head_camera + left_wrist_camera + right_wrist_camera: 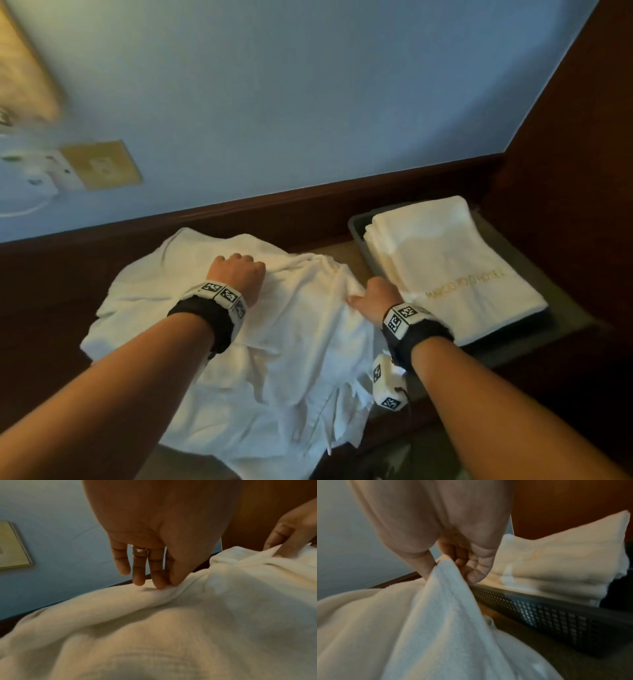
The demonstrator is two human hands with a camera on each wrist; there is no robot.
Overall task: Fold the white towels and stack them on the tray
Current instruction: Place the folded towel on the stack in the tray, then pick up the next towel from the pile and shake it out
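White terry fills the middle of the head view: a rumpled towel (pixel 274 342) lies spread over the dark wooden table (pixel 51 291), its near edge hanging off the front. The left hand (pixel 236 274) sits on the towel's far part with its fingers curled down into the cloth, and the right hand (pixel 376 298) grips the towel's right edge, thumb pointing left along a fold. Just right of that hand, a stack (pixel 445 267) of folded towels with gold lettering rests in a dark tray (pixel 513 346) by the wall (pixel 308 102). A brass plate (pixel 102 164) is mounted on the wall at left. From the left wrist, the left hand (pixel 154 540) hangs over the towel (pixel 171 628) with thumb and fingers (pixel 157 580) pinching a raised ridge of cloth; a ring (pixel 139 551) shows on one finger, and the right hand (pixel 291 534) holds the towel at the far right. From the right wrist, the right hand (pixel 462 547) pinches a lifted fold of the towel (pixel 436 615) between thumb and curled fingers, close to the tray's (pixel 556 622) perforated wall, with the stack (pixel 556 561) behind it.
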